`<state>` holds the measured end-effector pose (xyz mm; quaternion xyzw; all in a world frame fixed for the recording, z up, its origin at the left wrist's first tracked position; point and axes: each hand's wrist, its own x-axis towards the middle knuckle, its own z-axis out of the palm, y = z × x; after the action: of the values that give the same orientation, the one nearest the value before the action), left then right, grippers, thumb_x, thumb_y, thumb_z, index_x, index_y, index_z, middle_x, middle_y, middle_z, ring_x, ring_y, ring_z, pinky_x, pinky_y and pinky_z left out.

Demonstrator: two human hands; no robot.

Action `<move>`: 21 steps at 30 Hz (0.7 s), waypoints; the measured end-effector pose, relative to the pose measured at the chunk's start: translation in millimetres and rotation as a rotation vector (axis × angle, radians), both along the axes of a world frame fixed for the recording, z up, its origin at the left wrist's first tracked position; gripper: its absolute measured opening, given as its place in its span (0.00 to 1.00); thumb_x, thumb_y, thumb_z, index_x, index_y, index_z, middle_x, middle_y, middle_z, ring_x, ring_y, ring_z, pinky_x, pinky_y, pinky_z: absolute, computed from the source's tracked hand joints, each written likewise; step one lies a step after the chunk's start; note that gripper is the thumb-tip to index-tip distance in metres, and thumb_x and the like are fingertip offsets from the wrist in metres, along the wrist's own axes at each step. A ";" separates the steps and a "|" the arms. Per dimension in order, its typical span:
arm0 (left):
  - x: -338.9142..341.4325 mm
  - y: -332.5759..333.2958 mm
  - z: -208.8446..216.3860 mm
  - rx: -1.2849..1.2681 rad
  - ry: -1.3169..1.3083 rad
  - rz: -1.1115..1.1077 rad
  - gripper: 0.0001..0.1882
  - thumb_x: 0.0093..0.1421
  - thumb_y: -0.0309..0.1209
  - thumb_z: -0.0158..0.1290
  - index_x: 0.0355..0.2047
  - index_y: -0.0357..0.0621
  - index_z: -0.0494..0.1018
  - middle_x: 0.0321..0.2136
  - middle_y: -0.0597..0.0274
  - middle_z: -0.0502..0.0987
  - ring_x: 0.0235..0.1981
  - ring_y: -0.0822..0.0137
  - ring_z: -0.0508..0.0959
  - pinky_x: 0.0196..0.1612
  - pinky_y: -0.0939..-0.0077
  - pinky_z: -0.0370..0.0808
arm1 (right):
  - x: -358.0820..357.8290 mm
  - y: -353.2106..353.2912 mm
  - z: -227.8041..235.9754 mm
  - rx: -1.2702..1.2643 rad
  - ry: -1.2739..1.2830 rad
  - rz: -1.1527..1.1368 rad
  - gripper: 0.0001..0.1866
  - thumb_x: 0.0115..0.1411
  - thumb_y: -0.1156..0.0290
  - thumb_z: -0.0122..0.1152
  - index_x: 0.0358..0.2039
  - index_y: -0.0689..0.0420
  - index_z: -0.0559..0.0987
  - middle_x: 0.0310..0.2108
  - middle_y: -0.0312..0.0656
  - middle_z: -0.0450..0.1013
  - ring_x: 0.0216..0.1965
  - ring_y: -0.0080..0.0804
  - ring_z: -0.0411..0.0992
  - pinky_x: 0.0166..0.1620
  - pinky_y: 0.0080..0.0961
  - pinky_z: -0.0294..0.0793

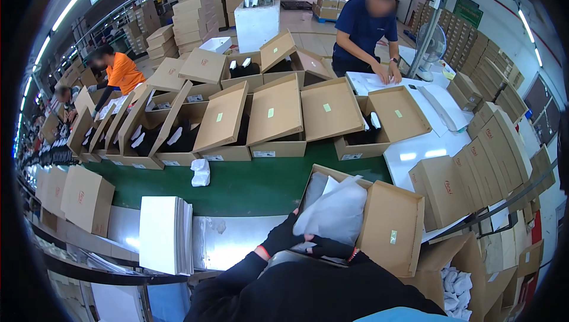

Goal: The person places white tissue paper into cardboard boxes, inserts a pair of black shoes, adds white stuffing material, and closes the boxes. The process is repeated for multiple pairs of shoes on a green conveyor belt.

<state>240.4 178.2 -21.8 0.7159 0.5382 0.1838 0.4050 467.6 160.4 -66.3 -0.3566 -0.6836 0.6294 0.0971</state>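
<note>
An open cardboard shoe box (309,194) stands tilted right in front of me, its hinged lid (388,224) folded out to the right. White translucent tissue paper (332,209) bulges over the box and hides what lies inside. My left hand (280,236), in a black fingerless glove, is closed at the paper's left edge beside the box wall; its fingers are partly hidden. My right hand (327,247), gloved alike, pinches the paper's near edge.
Several open shoe boxes with black shoes (186,136) line the green belt (154,186). A crumpled white paper wad (200,172) lies there. A white paper stack (160,233) stands left, closed boxes (441,191) right, a carton of crumpled paper (455,286) lower right. A co-worker (366,31) works opposite.
</note>
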 end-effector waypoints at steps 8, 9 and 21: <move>-23.8 -18.7 -31.0 0.210 -0.029 0.201 0.44 0.48 0.32 0.58 0.65 0.52 0.51 0.42 0.49 0.77 0.37 0.49 0.79 0.39 0.58 0.75 | 45.2 25.8 6.1 -0.009 0.350 -0.538 0.12 0.64 0.69 0.53 0.45 0.61 0.74 0.38 0.39 0.74 0.35 0.24 0.74 0.36 0.22 0.75; -29.0 -22.9 -24.5 0.115 -0.148 0.272 0.42 0.47 0.27 0.57 0.64 0.53 0.53 0.36 0.52 0.78 0.30 0.53 0.79 0.34 0.60 0.74 | 41.5 30.0 9.3 0.184 0.255 -0.703 0.13 0.63 0.70 0.55 0.45 0.61 0.74 0.38 0.39 0.74 0.37 0.22 0.73 0.38 0.21 0.74; -29.1 -52.9 17.1 0.394 -0.030 0.249 0.36 0.48 0.25 0.56 0.60 0.49 0.61 0.42 0.56 0.74 0.25 0.63 0.78 0.30 0.70 0.75 | -30.1 117.3 -13.2 1.094 -0.438 -0.215 0.43 0.54 0.43 0.58 0.63 0.56 0.57 0.64 0.57 0.51 0.65 0.58 0.48 0.62 0.61 0.44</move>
<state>211.3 125.3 -4.7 0.7064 0.5701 0.3445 0.2394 437.5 277.7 -79.5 -0.4434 -0.8726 0.0848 0.1863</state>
